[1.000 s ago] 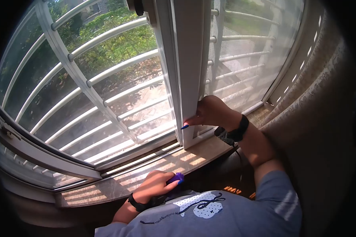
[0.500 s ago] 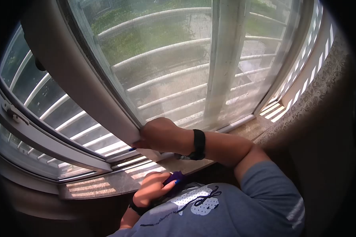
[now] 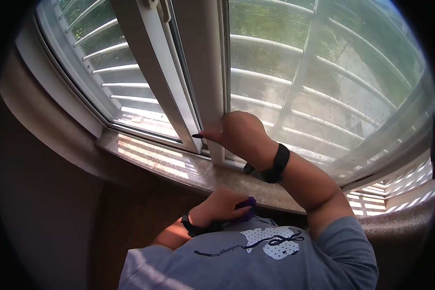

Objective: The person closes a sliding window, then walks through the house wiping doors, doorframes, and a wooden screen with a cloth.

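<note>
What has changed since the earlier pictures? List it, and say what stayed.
The mesh window screen has slid left, its edge now close to the window sash with the handle, narrowing the open gap. The right hand travelled with it, at its frame. The camera view shifted too. Nothing was visibly let go. The left hand still holds the purple cloth.

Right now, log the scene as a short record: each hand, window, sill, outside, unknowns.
right hand: at the white frame beside the mesh screen, thumb across the frame
left hand: holds a crumpled purple item close to the grey shirt
wrists: black band on the right and on the left
sill: below the window, sunlight stripes on its left part
outside: white bars, greenery beyond
unknowns: right hand's other fingers mostly hidden; purple item's exact kind
</note>
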### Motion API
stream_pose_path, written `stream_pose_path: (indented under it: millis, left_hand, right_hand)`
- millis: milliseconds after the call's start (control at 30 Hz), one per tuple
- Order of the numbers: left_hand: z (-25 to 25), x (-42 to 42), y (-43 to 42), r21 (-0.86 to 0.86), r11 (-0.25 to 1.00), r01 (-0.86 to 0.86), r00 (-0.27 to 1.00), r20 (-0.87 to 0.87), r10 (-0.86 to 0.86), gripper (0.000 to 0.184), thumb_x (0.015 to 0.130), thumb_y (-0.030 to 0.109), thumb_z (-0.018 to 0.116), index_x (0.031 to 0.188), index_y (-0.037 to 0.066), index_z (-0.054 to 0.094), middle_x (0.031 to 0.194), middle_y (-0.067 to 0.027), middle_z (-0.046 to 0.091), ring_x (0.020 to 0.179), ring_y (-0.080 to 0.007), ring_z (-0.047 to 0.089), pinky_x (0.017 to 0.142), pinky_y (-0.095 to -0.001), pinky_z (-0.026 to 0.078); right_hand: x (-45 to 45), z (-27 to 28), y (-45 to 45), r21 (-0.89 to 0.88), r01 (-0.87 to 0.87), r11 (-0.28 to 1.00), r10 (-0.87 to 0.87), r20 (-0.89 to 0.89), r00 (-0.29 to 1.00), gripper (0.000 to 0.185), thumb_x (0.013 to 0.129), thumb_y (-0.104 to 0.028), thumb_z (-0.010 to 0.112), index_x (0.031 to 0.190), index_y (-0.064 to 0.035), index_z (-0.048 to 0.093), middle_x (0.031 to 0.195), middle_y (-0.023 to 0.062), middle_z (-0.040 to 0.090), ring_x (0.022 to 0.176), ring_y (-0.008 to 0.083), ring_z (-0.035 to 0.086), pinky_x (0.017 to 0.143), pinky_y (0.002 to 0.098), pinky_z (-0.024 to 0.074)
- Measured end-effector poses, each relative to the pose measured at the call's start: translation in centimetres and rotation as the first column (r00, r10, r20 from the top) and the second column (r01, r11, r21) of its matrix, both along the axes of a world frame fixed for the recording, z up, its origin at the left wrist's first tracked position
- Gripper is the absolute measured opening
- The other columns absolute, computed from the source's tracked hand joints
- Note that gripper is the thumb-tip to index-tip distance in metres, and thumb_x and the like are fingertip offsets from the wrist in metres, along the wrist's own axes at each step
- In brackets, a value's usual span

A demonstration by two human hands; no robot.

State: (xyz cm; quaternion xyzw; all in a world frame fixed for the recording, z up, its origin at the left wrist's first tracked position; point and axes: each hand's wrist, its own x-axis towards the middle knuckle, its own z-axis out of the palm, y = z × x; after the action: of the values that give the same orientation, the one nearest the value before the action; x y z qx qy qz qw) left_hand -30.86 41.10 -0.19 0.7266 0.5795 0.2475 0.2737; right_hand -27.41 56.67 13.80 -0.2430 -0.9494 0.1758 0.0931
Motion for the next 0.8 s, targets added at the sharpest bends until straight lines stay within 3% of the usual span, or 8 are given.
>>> stream_pose_path:
  millis: [133,233,467,500,667,700,733,800]
  left_hand:
    - [0.4,-1.9,-1.6,0.050,0.998,-0.036,0.999,0.029,0.034,0.029,0.084,0.036,0.062,0.084,0.006,0.062,0.076,-0.0174,0.063,0.072,-0.0387,0.061,0.064,-0.0465,0.048]
    - [0.3,-2.9,-2.1,0.040,0.999,-0.034,0.999,-0.020,0.035,0.029,0.084,0.035,0.062,0.085,0.006,0.062,0.077,-0.0181,0.063,0.074,-0.0392,0.060,0.066,-0.0470,0.047]
    - [2.0,-3.9,-3.2,-0.063,0.994,-0.089,0.992,-0.092,0.083,0.029,0.084,0.035,0.060,0.090,0.006,0.063,0.084,-0.0180,0.064,0.082,-0.0395,0.060,0.071,-0.0461,0.047]
    - [1.8,-3.9,-3.4,-0.068,0.991,-0.117,0.993,-0.026,0.116,0.032,0.083,0.036,0.061,0.096,0.008,0.066,0.088,-0.0176,0.065,0.084,-0.0384,0.061,0.073,-0.0446,0.048]
    - [-0.7,-7.3,-3.2,0.075,0.819,-0.570,0.812,0.207,0.546,0.045,0.084,0.018,0.066,0.125,0.009,0.050,0.066,-0.0100,0.064,0.061,-0.0231,0.062,0.063,-0.0329,0.048]
    - [0.0,-7.8,-2.6,-0.102,0.713,-0.694,0.660,0.308,0.686,0.049,0.086,0.019,0.065,0.129,0.005,0.046,0.083,-0.0116,0.066,0.075,-0.0203,0.063,0.071,-0.0309,0.048]
    - [-1.8,-9.0,-1.2,0.075,0.659,-0.748,0.607,0.479,0.634,0.052,0.087,0.019,0.066,0.130,0.002,0.043,0.104,-0.0147,0.062,0.092,-0.0218,0.060,0.083,-0.0309,0.047]
    - [-1.5,-9.9,0.0,0.122,0.574,-0.809,0.577,0.345,0.740,0.054,0.086,0.020,0.068,0.129,-0.001,0.044,0.117,-0.0206,0.057,0.105,-0.0277,0.058,0.091,-0.0342,0.044]
  right_hand:
    - [-2.4,0.0,-0.5,-0.098,-0.019,0.995,0.024,0.052,0.998,0.064,0.083,-0.059,0.060,0.062,0.0010,0.064,0.060,0.0193,0.061,0.059,0.0347,0.063,0.056,0.0398,0.0511]
    - [-3.2,-0.8,-1.0,0.079,-0.118,0.990,0.127,-0.125,0.984,0.064,0.085,-0.059,0.057,0.065,0.0005,0.064,0.060,0.0188,0.061,0.058,0.0338,0.062,0.055,0.0396,0.0509]
    - [-1.7,1.0,-0.5,-0.116,0.001,0.993,0.007,0.062,0.998,0.060,0.087,-0.059,0.054,0.068,-0.0031,0.067,0.061,0.0149,0.062,0.061,0.0309,0.063,0.057,0.0382,0.0501]
    - [-0.6,-0.1,0.0,-0.079,-0.014,0.997,0.010,-0.056,0.998,0.059,0.087,-0.058,0.054,0.070,-0.0035,0.068,0.063,0.0153,0.062,0.063,0.0318,0.063,0.059,0.0390,0.0498]
    - [4.7,-3.1,1.3,0.132,0.024,0.991,0.009,-0.243,0.970,0.053,0.087,-0.051,0.058,0.066,-0.0024,0.063,0.060,0.0157,0.059,0.062,0.0352,0.061,0.059,0.0420,0.0479]
    - [5.4,-3.1,1.5,0.136,0.035,0.990,-0.002,-0.235,0.972,0.053,0.087,-0.050,0.058,0.066,-0.0023,0.063,0.059,0.0156,0.058,0.061,0.0355,0.060,0.058,0.0421,0.0476]
    - [6.2,-3.5,1.7,0.146,0.064,0.987,-0.027,-0.239,0.971,0.053,0.087,-0.051,0.058,0.066,-0.0022,0.062,0.059,0.0154,0.058,0.060,0.0354,0.060,0.057,0.0422,0.0474]
    - [8.1,-4.2,1.8,0.168,0.110,0.980,-0.065,-0.253,0.965,0.054,0.087,-0.052,0.057,0.067,-0.0021,0.062,0.059,0.0151,0.058,0.059,0.0353,0.060,0.055,0.0424,0.0470]
